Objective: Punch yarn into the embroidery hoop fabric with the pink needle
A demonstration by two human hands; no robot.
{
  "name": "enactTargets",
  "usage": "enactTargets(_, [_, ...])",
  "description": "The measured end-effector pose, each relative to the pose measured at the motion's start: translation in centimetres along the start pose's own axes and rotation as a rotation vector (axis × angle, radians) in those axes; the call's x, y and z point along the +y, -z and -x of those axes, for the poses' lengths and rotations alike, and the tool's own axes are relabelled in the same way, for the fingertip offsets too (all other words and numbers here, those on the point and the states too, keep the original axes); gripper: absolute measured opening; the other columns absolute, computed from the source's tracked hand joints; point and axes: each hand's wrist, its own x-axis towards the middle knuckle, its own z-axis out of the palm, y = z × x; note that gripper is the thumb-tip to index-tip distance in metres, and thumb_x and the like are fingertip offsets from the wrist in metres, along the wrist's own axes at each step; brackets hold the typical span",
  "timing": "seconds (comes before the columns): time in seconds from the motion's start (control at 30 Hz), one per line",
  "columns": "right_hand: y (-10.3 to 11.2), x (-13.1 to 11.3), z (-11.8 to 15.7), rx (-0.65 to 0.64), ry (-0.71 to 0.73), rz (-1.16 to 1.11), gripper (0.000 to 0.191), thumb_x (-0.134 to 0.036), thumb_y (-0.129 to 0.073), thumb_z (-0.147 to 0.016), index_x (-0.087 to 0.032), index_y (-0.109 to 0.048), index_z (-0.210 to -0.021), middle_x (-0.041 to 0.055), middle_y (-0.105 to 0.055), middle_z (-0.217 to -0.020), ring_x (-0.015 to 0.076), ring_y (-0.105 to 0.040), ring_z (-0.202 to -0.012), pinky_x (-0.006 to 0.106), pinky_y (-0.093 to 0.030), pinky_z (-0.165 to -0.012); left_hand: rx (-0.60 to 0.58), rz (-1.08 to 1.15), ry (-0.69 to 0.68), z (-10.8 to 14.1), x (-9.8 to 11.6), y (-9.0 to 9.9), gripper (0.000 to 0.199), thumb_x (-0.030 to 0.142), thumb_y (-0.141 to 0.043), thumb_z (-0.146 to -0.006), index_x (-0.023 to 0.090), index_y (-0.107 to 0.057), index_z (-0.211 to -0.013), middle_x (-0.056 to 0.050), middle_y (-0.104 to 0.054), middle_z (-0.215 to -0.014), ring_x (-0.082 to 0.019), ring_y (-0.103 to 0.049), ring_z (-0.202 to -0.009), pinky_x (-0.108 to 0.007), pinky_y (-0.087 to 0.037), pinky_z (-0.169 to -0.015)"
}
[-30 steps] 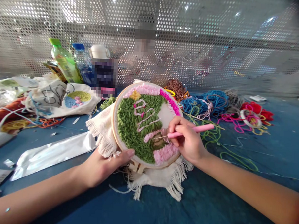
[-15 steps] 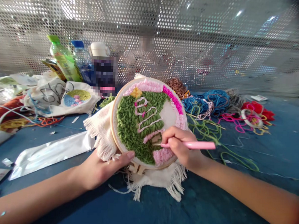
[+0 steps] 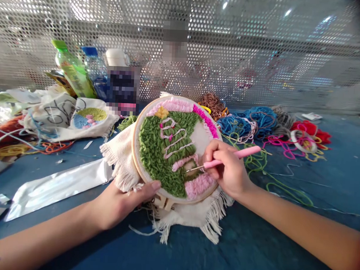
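Note:
A round wooden embroidery hoop [image 3: 134, 147] holds cream fabric tilted up toward me, its frayed edges hanging out below and at the left. Green yarn stitches [image 3: 155, 158] fill much of the left side, with pink stitches [image 3: 199, 186] along the rim and a bare patch at the right. My left hand [image 3: 126, 202] grips the hoop's lower left edge, thumb on the front; its other fingers are hidden behind. In my right hand [image 3: 228, 169] is a pink-handled hook or punch needle [image 3: 249, 151], pinched, its thin metal tip near a bare spot low in the design.
Yarn bundles in blue [image 3: 262, 118], brown [image 3: 212, 104] and red [image 3: 313, 131] lie at the back right, with loose green strands [image 3: 287, 193]. At left are a silver plastic packet [image 3: 58, 189], another stitched cloth [image 3: 92, 121] and bottles [image 3: 78, 77]. A perforated metal screen [image 3: 202, 44] stands behind.
My right hand has tilted the pink tool, raising its handle end and drawing more of the metal shaft into sight. My left hand keeps its hold on the hoop.

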Motion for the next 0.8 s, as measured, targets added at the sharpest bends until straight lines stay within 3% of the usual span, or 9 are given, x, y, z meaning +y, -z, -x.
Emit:
enactTargets(0.13, [-0.2, 0.0, -0.1, 0.053, -0.006, -0.035, 0.017, -0.021, -0.049, -0.077, -0.019, -0.056, -0.062, -0.0058, -0.043, -0.038, 0.0084, -0.035, -0.034, 0.021, -0.025, -0.037, -0.032, -0.025, 0.03, 0.0, 0.0, 0.1, 0.025, 0.043, -0.064, -0.083, 0.024, -0.071, -0.069, 0.002, -0.064, -0.047, -0.024, -0.068, -0.059, -0.036, -0.062, -0.07])
enactTargets(0.3, [-0.2, -0.1, -0.1, 0.008, 0.023, 0.024, 0.018, -0.019, -0.046, -0.081, -0.02, -0.056, -0.066, -0.0064, -0.043, -0.04, 0.0087, -0.036, -0.037, 0.02, -0.027, -0.039, -0.024, -0.009, 0.094, 0.1, 0.7, -0.1, 0.029, 0.048, -0.063, -0.083, 0.023, -0.076, -0.092, -0.002, -0.073, -0.06, -0.029, -0.072, -0.076, -0.039, -0.06, -0.079])
enactTargets(0.47, [-0.3, -0.2, 0.5, -0.157, 0.145, 0.371, 0.017, -0.019, -0.046, -0.088, -0.021, -0.056, -0.074, -0.005, -0.051, -0.055, 0.0083, -0.042, -0.045, 0.021, -0.032, -0.043, -0.043, -0.035, 0.028, 0.5, 1.4, -0.6, 0.051, 0.054, -0.059, -0.085, 0.022, -0.065, -0.124, -0.005, -0.08, -0.092, -0.032, -0.069, -0.102, -0.043, -0.05, -0.102])
enactTargets(0.63, [-1.0, 0.3, 0.2, -0.458, 0.465, 0.733, 0.014, -0.014, -0.053, -0.085, -0.022, -0.064, -0.09, 0.0003, -0.062, -0.071, 0.0124, -0.054, -0.062, 0.026, -0.043, -0.06, -0.076, -0.098, -0.036, 0.5, 1.5, -0.7, 0.045, 0.05, -0.055, -0.088, 0.025, -0.066, -0.123, -0.003, -0.08, -0.088, -0.03, -0.065, -0.112, -0.04, -0.046, -0.107])
enactTargets(0.7, [-1.0, 0.1, -0.1, -0.496, 0.384, 0.733, 0.015, -0.016, -0.053, -0.086, -0.021, -0.064, -0.093, 0.0008, -0.064, -0.074, 0.0131, -0.056, -0.065, 0.027, -0.044, -0.062, -0.093, -0.072, -0.018, 0.3, 1.5, -0.6, 0.04, 0.052, -0.056, -0.087, 0.025, -0.071, -0.113, -0.003, -0.078, -0.076, -0.031, -0.068, -0.104, -0.041, -0.048, -0.104])
enactTargets(0.8, [-0.5, -0.3, -0.5, -0.357, 0.131, 0.46, 0.014, -0.02, -0.048, -0.088, -0.02, -0.061, -0.083, -0.0019, -0.059, -0.066, 0.0102, -0.051, -0.054, 0.022, -0.039, -0.05, -0.069, -0.017, 0.053, 0.0, 1.5, -0.4, 0.035, 0.053, -0.059, -0.085, 0.023, -0.075, -0.094, -0.002, -0.074, -0.065, -0.031, -0.07, -0.09, -0.041, -0.053, -0.096])
